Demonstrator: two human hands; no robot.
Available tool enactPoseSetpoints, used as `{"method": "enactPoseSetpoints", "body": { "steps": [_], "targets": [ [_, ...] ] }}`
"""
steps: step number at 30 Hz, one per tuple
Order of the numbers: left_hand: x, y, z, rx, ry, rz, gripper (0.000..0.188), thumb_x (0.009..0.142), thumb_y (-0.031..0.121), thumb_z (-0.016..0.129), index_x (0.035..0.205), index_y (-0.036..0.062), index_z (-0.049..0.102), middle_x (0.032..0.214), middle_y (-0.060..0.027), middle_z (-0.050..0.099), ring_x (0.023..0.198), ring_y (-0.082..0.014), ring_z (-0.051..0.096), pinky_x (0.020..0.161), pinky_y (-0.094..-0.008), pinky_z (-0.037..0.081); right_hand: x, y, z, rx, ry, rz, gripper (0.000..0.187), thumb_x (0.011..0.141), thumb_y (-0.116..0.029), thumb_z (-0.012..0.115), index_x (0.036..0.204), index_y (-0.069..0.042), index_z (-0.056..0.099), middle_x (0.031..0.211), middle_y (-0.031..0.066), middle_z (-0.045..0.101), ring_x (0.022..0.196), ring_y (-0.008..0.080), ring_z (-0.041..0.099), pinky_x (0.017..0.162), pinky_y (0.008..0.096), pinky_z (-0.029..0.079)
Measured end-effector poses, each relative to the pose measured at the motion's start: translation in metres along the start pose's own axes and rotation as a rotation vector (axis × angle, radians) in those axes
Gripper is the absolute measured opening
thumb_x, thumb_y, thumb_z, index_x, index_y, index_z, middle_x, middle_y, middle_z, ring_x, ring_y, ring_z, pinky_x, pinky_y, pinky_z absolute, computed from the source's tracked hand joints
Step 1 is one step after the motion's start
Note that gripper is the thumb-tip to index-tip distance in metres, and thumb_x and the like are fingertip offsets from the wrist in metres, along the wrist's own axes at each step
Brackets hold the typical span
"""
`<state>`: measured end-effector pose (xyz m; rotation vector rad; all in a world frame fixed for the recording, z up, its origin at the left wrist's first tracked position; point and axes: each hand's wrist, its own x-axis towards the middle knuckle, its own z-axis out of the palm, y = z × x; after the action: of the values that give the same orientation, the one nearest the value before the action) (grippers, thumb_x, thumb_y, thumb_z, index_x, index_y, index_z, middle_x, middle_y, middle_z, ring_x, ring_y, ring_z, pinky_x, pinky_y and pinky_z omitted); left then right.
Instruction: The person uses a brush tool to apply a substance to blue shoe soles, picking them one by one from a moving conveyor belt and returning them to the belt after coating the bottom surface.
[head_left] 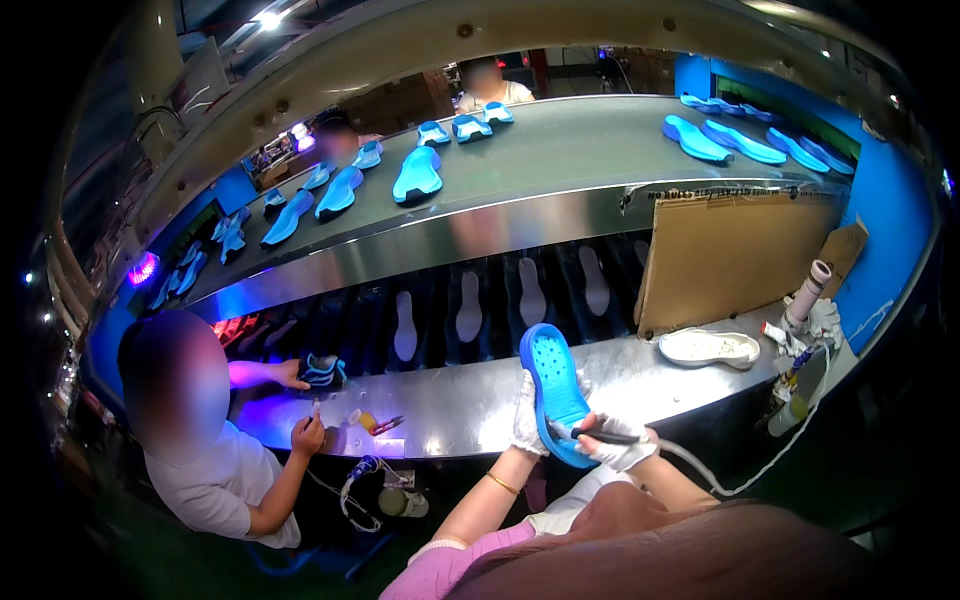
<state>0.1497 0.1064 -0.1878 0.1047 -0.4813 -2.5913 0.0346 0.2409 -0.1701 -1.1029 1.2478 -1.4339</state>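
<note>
A blue shoe sole (552,375) is tilted up in front of me, its hollow inner side with small round holes facing me. My left hand (527,415), in a white glove with bare fingertips hard to make out, grips its left edge. My right hand (622,448), gloved with fingers bare, is closed round a black-handled tool (606,436) with a pale hose (695,468) running from its back end. The tool's tip is at the inside of the sole near the lower end; whether it touches cannot be made out.
A metal ledge (480,400) runs before me, with a white sole-shaped tray (708,347) and cardboard (735,262) at right. Dark slots with grey insole shapes (469,305) lie behind. Blue soles (417,175) sit on the upper belt (560,150). A co-worker (215,460) holds a dark shoe (322,370) at left.
</note>
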Motion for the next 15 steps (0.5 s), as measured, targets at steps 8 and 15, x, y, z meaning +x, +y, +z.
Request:
{"method": "enactPoseSetpoints", "body": {
  "steps": [8, 15],
  "targets": [
    [0.012, 0.015, 0.017, -0.018, 0.008, -0.033, 0.074, 0.081, 0.063, 0.048, 0.125, 0.0034, 0.045, 0.112, -0.0158, 0.057, 0.098, -0.0309, 0.057, 0.089, -0.0443, 0.046, -0.006, -0.006, 0.008, 0.036, 0.046, -0.027, 0.014, 0.082, -0.002, 0.062, 0.094, -0.003, 0.056, 0.083, 0.0067, 0.062, 0.072, 0.0137, 0.063, 0.069, 0.0248, 0.05],
    [-0.016, -0.015, 0.033, -0.141, -0.078, 0.071, 0.085, 0.08, 0.067, 0.043, 0.135, 0.0039, 0.032, 0.129, -0.0156, 0.044, 0.115, -0.0304, 0.046, 0.101, -0.0448, 0.035, 0.011, -0.014, -0.029, 0.02, 0.226, -0.288, 0.012, 0.083, -0.002, 0.06, 0.093, -0.003, 0.055, 0.083, 0.0086, 0.062, 0.07, 0.0139, 0.063, 0.064, 0.0253, 0.051]
  ]
}}
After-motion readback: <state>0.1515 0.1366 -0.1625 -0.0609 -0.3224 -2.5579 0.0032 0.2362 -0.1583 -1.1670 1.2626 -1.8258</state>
